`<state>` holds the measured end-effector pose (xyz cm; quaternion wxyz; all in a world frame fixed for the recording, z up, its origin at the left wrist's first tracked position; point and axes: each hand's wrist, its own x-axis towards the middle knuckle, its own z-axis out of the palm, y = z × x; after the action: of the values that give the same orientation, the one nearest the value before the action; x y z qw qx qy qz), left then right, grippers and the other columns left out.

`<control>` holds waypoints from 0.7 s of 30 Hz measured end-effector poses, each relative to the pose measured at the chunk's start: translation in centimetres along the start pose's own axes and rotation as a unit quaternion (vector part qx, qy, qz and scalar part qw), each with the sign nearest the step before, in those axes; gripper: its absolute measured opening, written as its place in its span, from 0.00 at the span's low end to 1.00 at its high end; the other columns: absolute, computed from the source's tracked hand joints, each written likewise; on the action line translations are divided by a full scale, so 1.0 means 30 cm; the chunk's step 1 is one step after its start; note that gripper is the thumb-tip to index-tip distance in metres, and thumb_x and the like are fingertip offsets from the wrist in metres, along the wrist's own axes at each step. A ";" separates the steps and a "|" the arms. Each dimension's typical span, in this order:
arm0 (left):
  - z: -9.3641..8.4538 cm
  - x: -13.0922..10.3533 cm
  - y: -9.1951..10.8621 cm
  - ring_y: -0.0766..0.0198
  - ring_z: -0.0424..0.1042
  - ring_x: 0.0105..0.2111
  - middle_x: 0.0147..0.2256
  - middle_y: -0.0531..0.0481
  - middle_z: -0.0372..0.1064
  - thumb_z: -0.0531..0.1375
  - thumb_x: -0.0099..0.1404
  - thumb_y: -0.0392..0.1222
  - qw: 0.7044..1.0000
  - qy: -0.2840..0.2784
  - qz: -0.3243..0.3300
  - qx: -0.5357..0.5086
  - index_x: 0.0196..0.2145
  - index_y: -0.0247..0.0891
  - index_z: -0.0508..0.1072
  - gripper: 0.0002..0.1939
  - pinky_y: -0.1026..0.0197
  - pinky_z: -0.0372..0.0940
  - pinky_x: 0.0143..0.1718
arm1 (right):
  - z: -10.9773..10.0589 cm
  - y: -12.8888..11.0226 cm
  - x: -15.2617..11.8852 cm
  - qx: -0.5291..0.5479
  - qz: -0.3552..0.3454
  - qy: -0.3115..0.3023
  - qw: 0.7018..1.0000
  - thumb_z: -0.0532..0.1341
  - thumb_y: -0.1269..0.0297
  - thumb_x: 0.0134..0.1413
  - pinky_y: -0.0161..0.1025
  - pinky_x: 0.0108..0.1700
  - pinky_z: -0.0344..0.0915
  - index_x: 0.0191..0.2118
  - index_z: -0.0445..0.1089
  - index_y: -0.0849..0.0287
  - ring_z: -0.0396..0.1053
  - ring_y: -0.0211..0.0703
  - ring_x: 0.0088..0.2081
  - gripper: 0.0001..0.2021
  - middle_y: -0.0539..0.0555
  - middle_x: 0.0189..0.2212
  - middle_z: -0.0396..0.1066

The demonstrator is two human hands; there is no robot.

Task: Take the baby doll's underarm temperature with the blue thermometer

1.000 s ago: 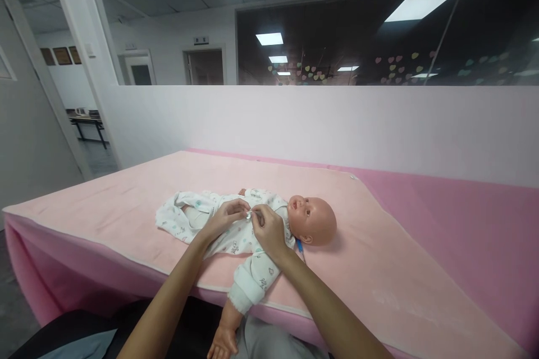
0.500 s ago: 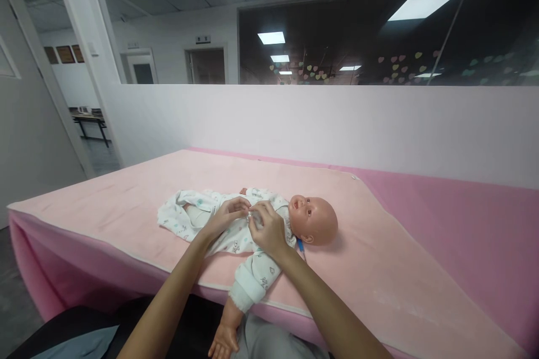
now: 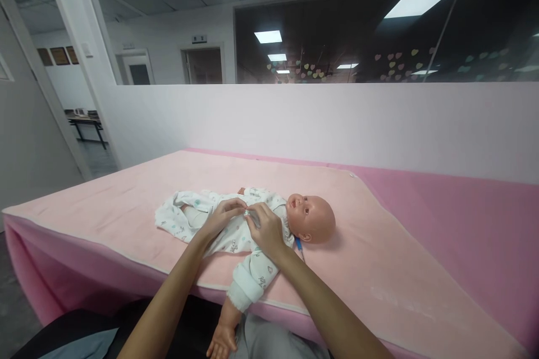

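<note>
A baby doll (image 3: pixel 315 220) lies on its back with its head to the right, dressed in a white printed baby garment (image 3: pixel 233 242). My left hand (image 3: pixel 225 214) rests over the doll's chest, fingertips closed on the front of the garment. Close against it, my right hand (image 3: pixel 266 231) pinches the same spot between thumb and fingers. A small whitish bit of the garment shows between the fingertips; whether it is a tie or a fastener I cannot tell. The doll's near arm (image 3: pixel 225 330) hangs over the table's front edge, its sleeve cuff folded back.
A peach mat (image 3: pixel 404 286) covers the table over a pink cloth (image 3: pixel 475 213). Something blue (image 3: pixel 299 244) with a thin cord lies by the doll's neck. A white wall (image 3: pixel 320 123) with a window above it stands behind; a door (image 3: pixel 33 112) is at the left.
Both hands stay at the doll's chest, with their fingertips drawn slightly closer together. The whole view has shifted a little as the head moved.
</note>
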<state>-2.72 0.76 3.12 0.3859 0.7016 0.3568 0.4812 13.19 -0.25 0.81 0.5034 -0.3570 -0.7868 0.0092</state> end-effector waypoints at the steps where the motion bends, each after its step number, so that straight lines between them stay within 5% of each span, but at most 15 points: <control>1: 0.000 0.000 0.000 0.60 0.67 0.36 0.31 0.50 0.69 0.58 0.55 0.42 1.000 0.000 0.002 -0.001 0.31 0.37 0.72 0.07 0.61 0.60 0.40 | 0.000 0.000 0.000 0.003 -0.001 0.001 1.000 0.55 0.67 0.54 0.34 0.34 0.62 0.39 0.66 0.56 0.68 0.40 0.36 0.07 0.52 0.36 0.69; 16: -0.001 0.002 -0.014 0.57 0.68 0.38 0.32 0.48 0.72 0.58 0.56 0.47 1.000 0.020 -0.007 0.002 0.31 0.36 0.74 0.12 0.60 0.62 0.42 | 0.002 0.003 0.003 -0.011 0.014 0.024 1.000 0.51 0.68 0.56 0.33 0.34 0.61 0.38 0.66 0.57 0.67 0.39 0.34 0.09 0.52 0.34 0.69; 21: -0.061 -0.010 -0.016 0.57 0.69 0.38 0.34 0.47 0.72 0.57 0.58 0.49 0.999 0.016 -0.037 0.036 0.33 0.35 0.75 0.14 0.58 0.63 0.42 | -0.004 -0.008 0.004 -0.072 -0.006 0.036 0.997 0.46 0.76 0.53 0.32 0.34 0.60 0.41 0.65 0.59 0.67 0.38 0.36 0.15 0.54 0.40 0.68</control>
<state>-4.60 1.07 3.00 0.3725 0.6938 0.4050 0.4647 13.13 -0.40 1.06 0.5042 -0.3874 -0.7692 -0.0635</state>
